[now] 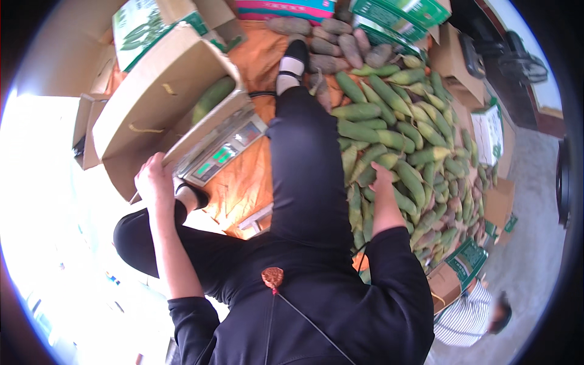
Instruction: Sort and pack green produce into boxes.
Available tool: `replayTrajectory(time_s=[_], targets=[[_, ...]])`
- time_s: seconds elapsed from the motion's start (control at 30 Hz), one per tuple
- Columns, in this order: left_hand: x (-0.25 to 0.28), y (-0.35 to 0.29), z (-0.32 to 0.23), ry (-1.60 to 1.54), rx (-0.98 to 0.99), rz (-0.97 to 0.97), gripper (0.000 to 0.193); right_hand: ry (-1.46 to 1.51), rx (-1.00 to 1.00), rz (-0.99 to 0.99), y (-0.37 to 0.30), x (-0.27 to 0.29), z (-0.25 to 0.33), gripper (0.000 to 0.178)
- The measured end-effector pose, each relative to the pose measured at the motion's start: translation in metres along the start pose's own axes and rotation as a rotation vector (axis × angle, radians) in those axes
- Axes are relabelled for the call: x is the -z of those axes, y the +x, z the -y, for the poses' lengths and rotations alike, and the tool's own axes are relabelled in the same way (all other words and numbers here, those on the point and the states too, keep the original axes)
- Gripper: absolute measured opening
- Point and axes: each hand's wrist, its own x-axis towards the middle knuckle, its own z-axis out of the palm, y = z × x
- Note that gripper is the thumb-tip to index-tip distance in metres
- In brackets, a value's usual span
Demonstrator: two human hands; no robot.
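My left hand [154, 181] grips the near edge of an open cardboard box [143, 109], its fingers bent over the rim. Inside that box, toward the far end, lies a large green radish [213, 100]. The box rests tilted on a digital scale [222, 149] with lit green digits. On the other side of my leg, my right hand [382, 182] reaches into a big heap of green radishes [392, 134]. It touches the radishes beside it, and its fingers are partly hidden among them, so their grip is unclear.
Reddish-brown roots [350, 48] lie beyond the heap, on an orange sheet [246, 45]. Green and white cartons [395, 21] stand at the back, another carton [468, 258] at the right. A person in a striped shirt [465, 319] is at lower right. A fan [523, 61] stands far right.
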Motion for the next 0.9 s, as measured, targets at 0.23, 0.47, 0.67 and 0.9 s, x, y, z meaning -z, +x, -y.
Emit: replayTrajectory(time_s=[0.23,0.47,0.67,0.9], targets=[[-0.001,-0.004,0.002,-0.036,0.018,0.045,0.012,0.144,0.418,0.469,-0.135,-0.016,0.067,0.081],[-0.001,-0.008,0.001,-0.044,-0.023,0.000,0.012,0.054,1.298,0.844,-0.304,-0.030,0.193,0.073],[-0.002,-0.013,0.004,-0.048,-0.028,-0.051,0.008,-0.139,1.625,1.142,-0.443,-0.065,0.227,0.074],[-0.004,-0.013,0.002,-0.053,-0.039,-0.052,0.004,-0.621,1.991,1.134,-0.497,-0.147,0.196,0.071]])
